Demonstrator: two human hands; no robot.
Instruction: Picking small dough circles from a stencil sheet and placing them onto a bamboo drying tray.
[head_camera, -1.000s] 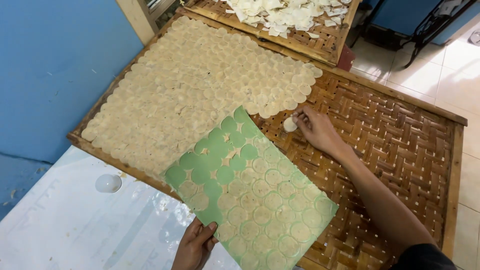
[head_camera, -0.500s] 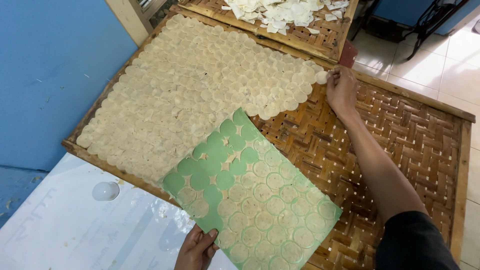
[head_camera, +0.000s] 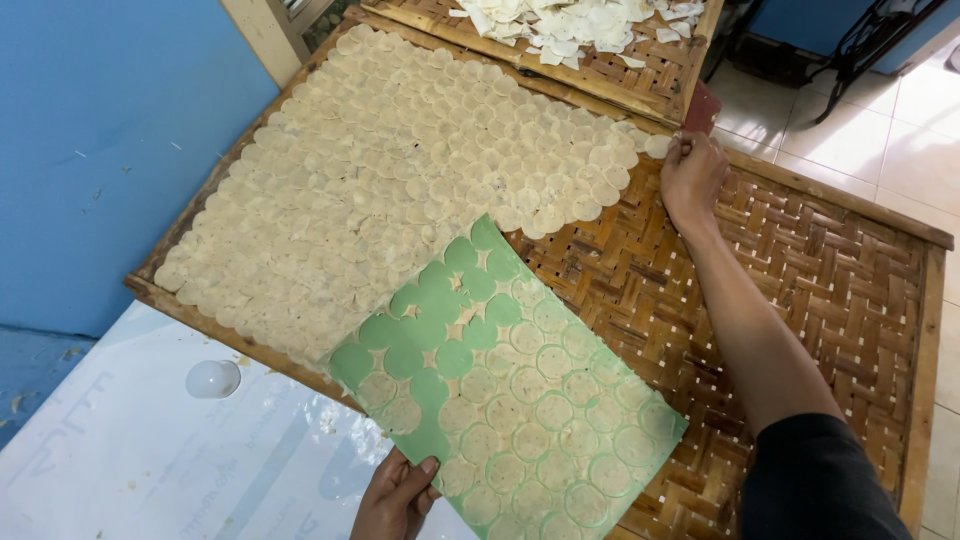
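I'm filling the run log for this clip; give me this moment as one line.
left hand: holds green sheet of raw discs | right hand: placing disc at far edge of woven tray | tray: partly covered

matt woven bamboo tray (head_camera: 800, 250) – smooth green plastic sheet (head_camera: 440, 300) – pale, matt discs (head_camera: 400, 170).

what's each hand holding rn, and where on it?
Left hand grips the green sheet at its near bottom edge. Right hand pinches one pale round cracker by its edge, fingers at the tray's far side.

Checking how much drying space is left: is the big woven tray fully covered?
No. Pale discs cover the woven tray's left part; its right part is bare.
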